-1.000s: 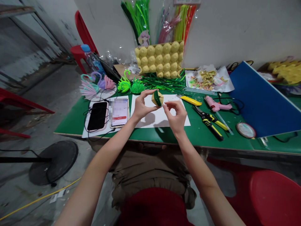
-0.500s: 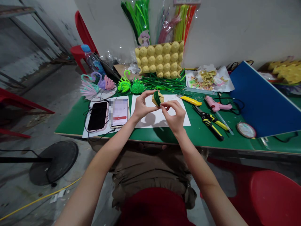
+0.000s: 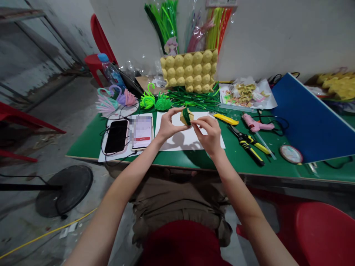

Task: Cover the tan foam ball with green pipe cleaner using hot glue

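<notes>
Above white paper sheet [image 3: 188,139]: left hand [image 3: 166,127] grips rounded yellow cup [image 3: 183,116]; right hand [image 3: 210,133] pinches fuzzy green strip [image 3: 186,115].

Craft workshop: pipe cleaners [image 3: 166,22], glue gun [image 3: 253,123], bare concrete floor [image 3: 55,111].

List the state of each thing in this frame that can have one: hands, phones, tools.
left hand: grip closed on yellow piece
right hand: fingertips at the green strip
yellow piece: held above the paper, green strip across it
black phone: screen dark
second phone: screen lit
pliers: lying flat, untouched
</notes>
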The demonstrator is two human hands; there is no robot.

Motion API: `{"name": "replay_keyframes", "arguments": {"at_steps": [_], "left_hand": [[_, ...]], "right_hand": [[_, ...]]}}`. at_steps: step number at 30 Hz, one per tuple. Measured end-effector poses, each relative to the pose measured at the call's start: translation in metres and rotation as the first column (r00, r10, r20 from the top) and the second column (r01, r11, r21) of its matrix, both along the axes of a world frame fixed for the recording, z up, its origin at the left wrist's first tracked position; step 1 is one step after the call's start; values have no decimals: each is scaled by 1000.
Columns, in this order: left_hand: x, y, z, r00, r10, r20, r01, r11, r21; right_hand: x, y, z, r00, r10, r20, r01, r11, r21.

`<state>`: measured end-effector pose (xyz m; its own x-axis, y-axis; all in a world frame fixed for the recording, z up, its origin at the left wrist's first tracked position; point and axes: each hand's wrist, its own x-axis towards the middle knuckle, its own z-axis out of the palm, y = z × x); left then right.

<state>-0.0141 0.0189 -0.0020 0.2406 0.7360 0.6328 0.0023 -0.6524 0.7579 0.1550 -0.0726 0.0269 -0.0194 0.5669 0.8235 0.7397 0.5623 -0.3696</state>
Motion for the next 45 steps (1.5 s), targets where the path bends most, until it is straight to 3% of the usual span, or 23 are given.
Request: {"name": "replay_keyframes", "arguments": {"at_steps": [5,20,26,33,37,41,45], "left_hand": [[2,-2,-1,999,35,-35,-34,999,32],[-3,-15,9,981,73,-182,-18,959,284],[-3,-15,8,975,70,-209,-9,961,278],[0,-8,8,990,-139,-31,142,978,151],[1,-7,10,953,-299,56,291,950,113],[-1,-8,13,944,-325,56,323,946,39],[-2,-10,14,936,-348,55,348,937,8]], "right_hand": [[3,2,4,999,-26,25,27,999,-45],[15,4,28,996,64,63,-57,991,-118],[17,4,28,994,80,78,-65,982,-177],[25,16,38,955,194,-226,-243,946,-216],[27,38,30,870,324,-372,-438,854,-280],[27,50,22,813,375,-445,-540,772,-335],[27,50,17,796,396,-457,-558,772,-303]]}}
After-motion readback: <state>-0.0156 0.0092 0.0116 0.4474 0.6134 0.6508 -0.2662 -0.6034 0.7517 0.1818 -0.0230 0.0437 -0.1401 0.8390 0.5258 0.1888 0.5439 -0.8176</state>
